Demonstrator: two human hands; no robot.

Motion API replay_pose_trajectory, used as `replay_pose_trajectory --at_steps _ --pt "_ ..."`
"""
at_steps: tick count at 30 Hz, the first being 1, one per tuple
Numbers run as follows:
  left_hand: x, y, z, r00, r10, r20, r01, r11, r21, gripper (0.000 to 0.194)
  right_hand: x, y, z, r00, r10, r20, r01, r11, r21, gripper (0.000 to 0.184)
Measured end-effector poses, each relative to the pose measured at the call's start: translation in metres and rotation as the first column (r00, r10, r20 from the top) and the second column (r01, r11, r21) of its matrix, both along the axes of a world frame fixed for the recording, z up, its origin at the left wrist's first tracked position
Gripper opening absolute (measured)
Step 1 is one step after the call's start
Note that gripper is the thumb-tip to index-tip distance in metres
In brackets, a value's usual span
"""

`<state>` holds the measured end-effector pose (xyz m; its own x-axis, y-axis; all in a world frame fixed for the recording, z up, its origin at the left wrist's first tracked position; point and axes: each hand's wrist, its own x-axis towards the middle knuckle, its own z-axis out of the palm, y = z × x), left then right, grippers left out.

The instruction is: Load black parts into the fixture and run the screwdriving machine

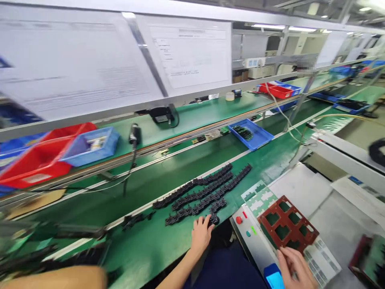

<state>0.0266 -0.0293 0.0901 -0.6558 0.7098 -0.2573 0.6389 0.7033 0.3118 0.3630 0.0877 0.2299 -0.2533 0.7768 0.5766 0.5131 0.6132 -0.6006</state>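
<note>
My left hand point(201, 234) reaches over the near edge of the green bench. Its thumb and forefinger close on a small black plastic part point(214, 219) at the near end of a short row. Beyond it, several rows of similar black plastic parts point(207, 194) lie on the green surface. At the lower right, my right hand point(296, 267) has its fingers bent at the near edge of a red-brown plate with square cut-outs point(278, 221), seemingly gripping that edge. The plate lies on the machine beside the bench.
A control panel point(248, 230) with red and green buttons stands between my hands. A blue tray point(254, 134) holds green boards farther along. Red bins point(39, 164) and a light-blue bin point(93, 146) sit on the shelf. A co-worker's arm point(60, 277) enters at lower left.
</note>
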Motion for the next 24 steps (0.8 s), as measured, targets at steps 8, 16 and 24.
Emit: replay_pose_trajectory --at_steps 8,16,24 --pt "0.142 0.166 0.135 0.487 -0.859 -0.159 0.86 0.44 0.258 0.051 0.021 0.033 -0.048 0.999 -0.037 -0.022 0.026 0.932 -0.361 0.047" --pt "0.203 0.236 0.133 0.122 -0.937 -0.327 0.983 0.069 0.168 0.055 0.096 0.084 -0.085 0.944 -0.31 0.111 0.329 0.905 -0.271 0.054" --pt "0.172 0.255 0.142 0.074 -0.974 -0.213 0.97 0.02 0.243 0.114 0.107 0.104 -0.099 0.907 -0.388 0.162 0.421 0.844 -0.332 0.061"
